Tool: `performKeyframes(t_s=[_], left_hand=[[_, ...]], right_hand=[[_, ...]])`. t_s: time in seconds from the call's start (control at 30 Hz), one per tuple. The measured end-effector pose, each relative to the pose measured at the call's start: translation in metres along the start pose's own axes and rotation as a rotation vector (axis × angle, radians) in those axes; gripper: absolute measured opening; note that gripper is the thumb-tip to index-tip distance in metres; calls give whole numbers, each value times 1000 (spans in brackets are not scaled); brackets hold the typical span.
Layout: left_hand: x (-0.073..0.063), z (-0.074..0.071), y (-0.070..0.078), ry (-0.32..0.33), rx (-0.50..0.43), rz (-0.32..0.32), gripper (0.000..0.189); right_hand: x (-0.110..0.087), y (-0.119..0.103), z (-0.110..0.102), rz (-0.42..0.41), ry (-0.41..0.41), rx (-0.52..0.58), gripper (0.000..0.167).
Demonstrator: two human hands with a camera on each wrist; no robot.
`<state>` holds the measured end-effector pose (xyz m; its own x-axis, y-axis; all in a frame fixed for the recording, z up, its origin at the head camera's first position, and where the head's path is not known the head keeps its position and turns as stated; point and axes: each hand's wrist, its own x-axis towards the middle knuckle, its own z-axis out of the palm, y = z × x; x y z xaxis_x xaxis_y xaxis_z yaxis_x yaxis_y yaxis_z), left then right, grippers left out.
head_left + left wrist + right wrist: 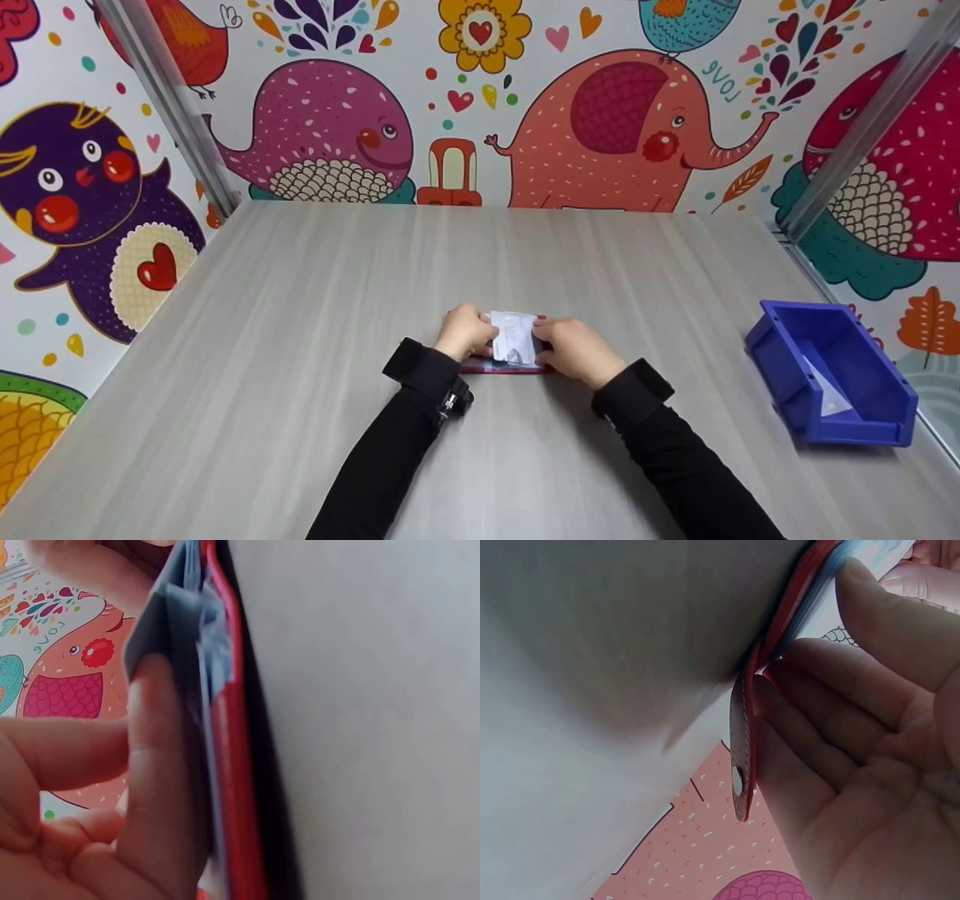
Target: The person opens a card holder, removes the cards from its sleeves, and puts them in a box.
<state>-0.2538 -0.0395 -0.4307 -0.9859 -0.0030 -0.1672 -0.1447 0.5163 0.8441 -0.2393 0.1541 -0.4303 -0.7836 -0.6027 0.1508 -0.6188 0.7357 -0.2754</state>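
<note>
From above, the head camera looks forward and down over the table [300, 300] to the printed wall [480, 105]. Up close, the left-wrist camera faces the left hand [463, 330], the right-wrist one the right hand [579, 349]. All three share the red-edged wallet [240, 787]; both wrist views, tilted, catch the wall's elephant [592, 165].

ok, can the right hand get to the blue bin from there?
Likely yes: nothing stands between the right hand and the blue bin, though that hand is pinching the red wallet and would need to let go first.
</note>
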Motion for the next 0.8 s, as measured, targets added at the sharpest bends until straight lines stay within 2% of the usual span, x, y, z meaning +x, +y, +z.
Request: performKeyframes(t_s=[0.17,0.53,0.8], left_hand=[[0,-4,-2,-34,-74,-7,7],[-3,-11,-7,-51,-180,-42,8],[-4,-18,-12,-31,-198,-62,7]], right_hand=[[0,0,0,-3,4,-4,14],[-1,-1,0,20,-12,-17,13],[0,-1,0,16,-15,-8,16]])
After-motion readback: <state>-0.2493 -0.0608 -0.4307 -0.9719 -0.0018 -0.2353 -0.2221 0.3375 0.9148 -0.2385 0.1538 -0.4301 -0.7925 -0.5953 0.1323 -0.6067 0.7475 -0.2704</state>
